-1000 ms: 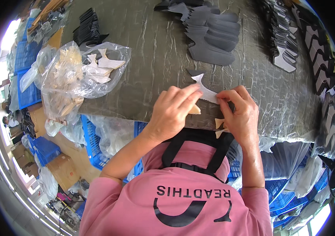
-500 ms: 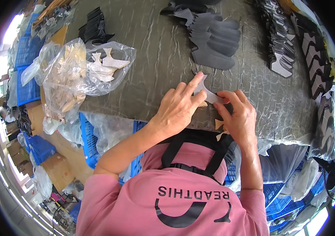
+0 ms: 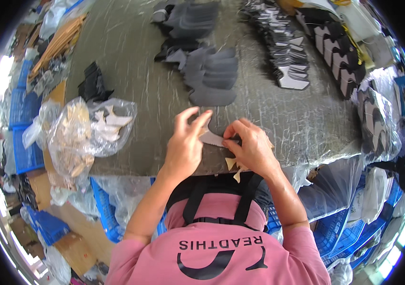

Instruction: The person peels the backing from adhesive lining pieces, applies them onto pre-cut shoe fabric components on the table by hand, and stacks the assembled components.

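Note:
A pale grey curved cut-out piece (image 3: 214, 139) lies between my hands near the table's front edge. My right hand (image 3: 252, 146) pinches its right end between thumb and fingers. At the piece's left end is my left hand (image 3: 185, 145), its fingers stretched and apart; whether they touch the piece is hard to tell. Small tan offcuts (image 3: 231, 164) lie beside and partly under my right hand at the edge. Just beyond my hands sits a fanned stack of dark grey cut pieces (image 3: 214, 88).
A clear plastic bag (image 3: 76, 137) of tan and whitish pieces lies at the table's left, a black stack (image 3: 93, 84) behind it. Rows of black-and-white pieces (image 3: 293, 78) run along the right, with a bagged bundle (image 3: 376, 126) beyond. Blue crates (image 3: 105, 206) stand below the edge.
My left fingers have lifted and spread from the piece they were pressing. My right hand still pinches its right end. The view has shifted, so the tabletop things appear farther left.

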Motion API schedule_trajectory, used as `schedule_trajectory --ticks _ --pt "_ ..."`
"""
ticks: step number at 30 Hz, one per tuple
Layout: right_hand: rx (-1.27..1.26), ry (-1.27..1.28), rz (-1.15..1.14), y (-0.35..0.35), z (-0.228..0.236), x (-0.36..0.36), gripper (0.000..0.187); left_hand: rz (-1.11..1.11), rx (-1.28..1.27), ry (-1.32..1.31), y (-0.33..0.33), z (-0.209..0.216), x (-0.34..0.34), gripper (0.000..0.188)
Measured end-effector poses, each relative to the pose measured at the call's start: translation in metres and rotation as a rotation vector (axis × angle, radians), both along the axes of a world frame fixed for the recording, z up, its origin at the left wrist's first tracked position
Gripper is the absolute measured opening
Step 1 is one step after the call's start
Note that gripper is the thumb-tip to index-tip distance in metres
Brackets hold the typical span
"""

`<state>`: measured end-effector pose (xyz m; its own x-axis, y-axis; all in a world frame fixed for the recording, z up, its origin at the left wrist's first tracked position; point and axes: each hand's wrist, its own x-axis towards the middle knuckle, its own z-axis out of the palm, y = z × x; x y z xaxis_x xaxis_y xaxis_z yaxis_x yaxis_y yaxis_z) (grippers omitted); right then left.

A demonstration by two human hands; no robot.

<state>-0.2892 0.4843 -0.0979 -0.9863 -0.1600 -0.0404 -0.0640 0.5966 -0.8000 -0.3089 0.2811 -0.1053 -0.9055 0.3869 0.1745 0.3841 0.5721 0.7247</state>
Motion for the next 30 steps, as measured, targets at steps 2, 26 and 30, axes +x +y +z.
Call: schedule_trajectory --ticks 2,26,30 --pt "-0.069 0.04 -0.027 0.024 -0.004 -0.003 0.013 0.062 -0.018 0.215 -0.01 0.013 0.001 0.049" --pt "-0.313 0.001 0.043 0.004 0.046 0.002 0.011 0.091 0.429 -0.724 0.012 0.04 0.024 0.012" --pt "-0.261 -0.137 -0.034 0.009 0.047 0.005 0.01 0.066 0.374 -0.607 0.0 0.04 0.013 0.011"
